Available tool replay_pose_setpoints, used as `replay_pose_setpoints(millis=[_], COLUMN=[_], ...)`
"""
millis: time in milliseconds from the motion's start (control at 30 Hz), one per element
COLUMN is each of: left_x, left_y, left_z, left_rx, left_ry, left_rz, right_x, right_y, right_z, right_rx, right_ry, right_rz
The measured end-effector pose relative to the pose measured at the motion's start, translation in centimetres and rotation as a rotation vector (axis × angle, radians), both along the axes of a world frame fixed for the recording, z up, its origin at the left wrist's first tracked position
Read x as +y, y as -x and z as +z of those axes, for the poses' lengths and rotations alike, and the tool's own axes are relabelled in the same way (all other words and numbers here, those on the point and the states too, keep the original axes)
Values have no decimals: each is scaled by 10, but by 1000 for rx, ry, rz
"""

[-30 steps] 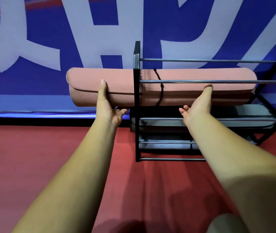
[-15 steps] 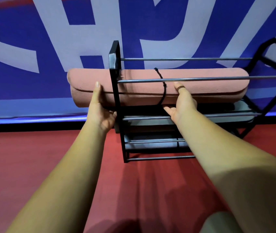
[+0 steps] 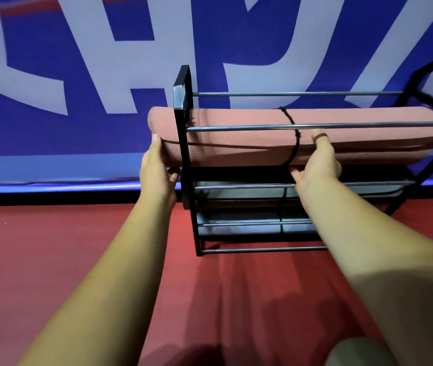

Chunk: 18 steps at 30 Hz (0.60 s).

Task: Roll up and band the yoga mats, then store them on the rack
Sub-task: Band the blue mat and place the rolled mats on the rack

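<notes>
A rolled pink yoga mat [image 3: 236,146] with a black band [image 3: 295,143] round it lies lengthwise in the top tier of a black metal rack [image 3: 182,101], behind the front rail. Its left end sticks out a little past the rack's left post. My left hand [image 3: 157,170] holds that left end, thumb up on the front and fingers under it. Just right of the band, my right hand [image 3: 315,165] holds the mat the same way, thumb on the front, fingers underneath.
Two rolled grey mats lie in the lower tiers, one [image 3: 249,190] above the other [image 3: 236,228]. The rack stands on a red floor [image 3: 51,247] against a blue and white banner wall [image 3: 78,75]. A second rack frame [image 3: 421,83] shows at the far right.
The pink mat has slid to the right into the rack, so less of it sticks out on the left. My left hand now sits at the mat's end; my right hand is beside the band.
</notes>
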<state>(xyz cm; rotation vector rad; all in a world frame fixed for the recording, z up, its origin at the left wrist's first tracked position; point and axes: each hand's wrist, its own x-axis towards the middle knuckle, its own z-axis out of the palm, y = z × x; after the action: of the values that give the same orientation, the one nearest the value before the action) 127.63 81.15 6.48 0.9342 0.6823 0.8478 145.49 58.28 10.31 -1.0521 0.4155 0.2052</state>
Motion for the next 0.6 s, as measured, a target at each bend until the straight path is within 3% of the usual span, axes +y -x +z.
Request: replay_pose_setpoints(millis=[233,367,467,600], left_x=[-6,-7,-14,-13], left_y=[-4,2,2,5], left_z=[-4,4,14,17], left_rx=[83,105,211,235], left_ry=[-25,-10,-68,-78], left_rz=[-27,-47,-79,-97], right_x=[-9,-2,5,6], right_y=[-13,-12,-9,-6], right_z=[-4,-4,-4,-7], right_rx=[-18,1,1,-1], right_ry=[69,30,-110,-144], right_rz=[-78,43,180,212])
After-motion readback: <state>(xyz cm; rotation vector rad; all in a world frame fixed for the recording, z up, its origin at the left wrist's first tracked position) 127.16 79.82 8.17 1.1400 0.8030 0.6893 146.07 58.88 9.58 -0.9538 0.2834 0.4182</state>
